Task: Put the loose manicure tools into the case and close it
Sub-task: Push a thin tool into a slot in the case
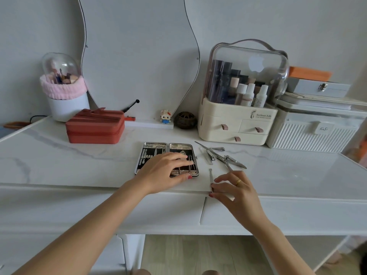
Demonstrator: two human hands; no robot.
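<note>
The manicure case [167,159] lies open flat on the white marble-look tabletop [59,165], its 2 halves side by side, hinge running from 12 to 6 o'clock, long axis of each half the same way. Small steel tools sit strapped inside, mostly lengthwise. The left hand [166,169] rests across the case with fingers spread and nearly straight, pressing down on the right half, gripping nothing.

At 3 o'clock from the case lies a cluster of loose tools [220,155]: nail clippers and long thin implements, most slanting from 10 towards 4 o'clock, overlapping each other. Nearer the front edge, a slim tool [211,175] lies almost 12 to 6. The right hand [236,189] pinches its near end between thumb and forefinger, the other fingers loosely curved above the tabletop; a ring shows on 1 finger.

The table's front edge runs just below both hands. Open tabletop extends at 9 o'clock of the case and at 3 o'clock past the tools. Behind, at 12 o'clock, stand a red zip box [95,127] and a cream cosmetics organiser [236,124]
</note>
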